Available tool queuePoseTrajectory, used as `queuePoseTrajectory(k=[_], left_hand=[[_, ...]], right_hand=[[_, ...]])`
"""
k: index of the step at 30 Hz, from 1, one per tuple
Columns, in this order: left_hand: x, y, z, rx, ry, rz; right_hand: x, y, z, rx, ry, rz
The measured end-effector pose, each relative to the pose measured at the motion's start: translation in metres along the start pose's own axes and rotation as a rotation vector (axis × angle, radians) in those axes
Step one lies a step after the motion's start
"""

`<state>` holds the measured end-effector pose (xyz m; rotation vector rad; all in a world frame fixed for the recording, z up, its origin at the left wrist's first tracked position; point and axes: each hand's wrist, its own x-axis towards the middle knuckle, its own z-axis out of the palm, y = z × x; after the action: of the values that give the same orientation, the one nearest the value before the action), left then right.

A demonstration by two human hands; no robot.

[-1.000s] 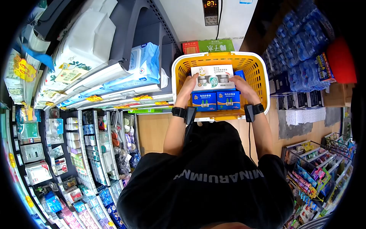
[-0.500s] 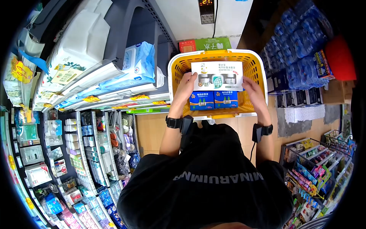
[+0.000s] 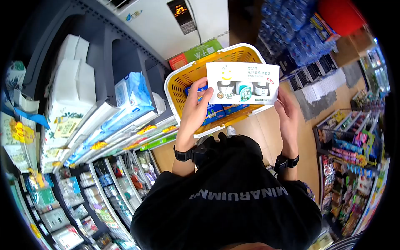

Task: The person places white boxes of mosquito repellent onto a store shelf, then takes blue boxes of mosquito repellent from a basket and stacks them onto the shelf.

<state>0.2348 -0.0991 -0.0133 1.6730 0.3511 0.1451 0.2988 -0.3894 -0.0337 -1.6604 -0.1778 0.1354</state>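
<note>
A white mosquito repellent liquid box (image 3: 243, 83), printed with a yellow smiling drop and pictures of bottles, is between my two hands above the basket. My left hand (image 3: 196, 107) grips its left end, thumb on the front. At the lower right corner, the fingers of my right hand (image 3: 286, 111) press against the box's edge. Below is a yellow basket (image 3: 184, 79) with a white rim. Blue boxes (image 3: 214, 114) lie inside it, partly covered by the white box and my left hand.
Shelves on the left hold white paper packs (image 3: 73, 91) and blue wipes packs (image 3: 133, 93). A white cabinet with a lit display (image 3: 180, 11) stands ahead. Wrapped water bottles (image 3: 302, 39) are stacked ahead right, and a wire display rack (image 3: 341, 137) stands at right.
The white box has come up closer to me and slightly right, out over the basket's right side. My view has turned, so the basket now appears tilted and further left.
</note>
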Motion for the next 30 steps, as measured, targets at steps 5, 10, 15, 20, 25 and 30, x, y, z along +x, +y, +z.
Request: queuePoseTrajectory(k=[5, 10, 15, 20, 25, 30], left_hand=[[-0.011, 0.018, -0.004, -0.018, -0.139, 0.092], [-0.033, 0.028, -0.02, -0.019, -0.255, 0.195], [-0.074, 0.034, -0.05, -0.009, -0.303, 0.296], [-0.115, 0.02, -0.085, -0.061, -0.429, 0.36], [-0.155, 0.01, -0.108, -0.089, -0.536, 0.381], [-0.188, 0.007, -0.111, -0.159, -0.652, 0.31]], right_hand=[[-0.056, -0.026, 0.001, 0.057, 0.18, -0.065], [-0.124, -0.04, 0.029, 0.105, 0.386, -0.124], [-0.195, -0.056, 0.072, 0.106, 0.499, -0.112], [-0.278, -0.06, 0.122, 0.105, 0.646, -0.075], [-0.357, -0.065, 0.169, 0.138, 0.755, -0.075], [-0.418, -0.077, 0.192, 0.192, 0.839, -0.035]])
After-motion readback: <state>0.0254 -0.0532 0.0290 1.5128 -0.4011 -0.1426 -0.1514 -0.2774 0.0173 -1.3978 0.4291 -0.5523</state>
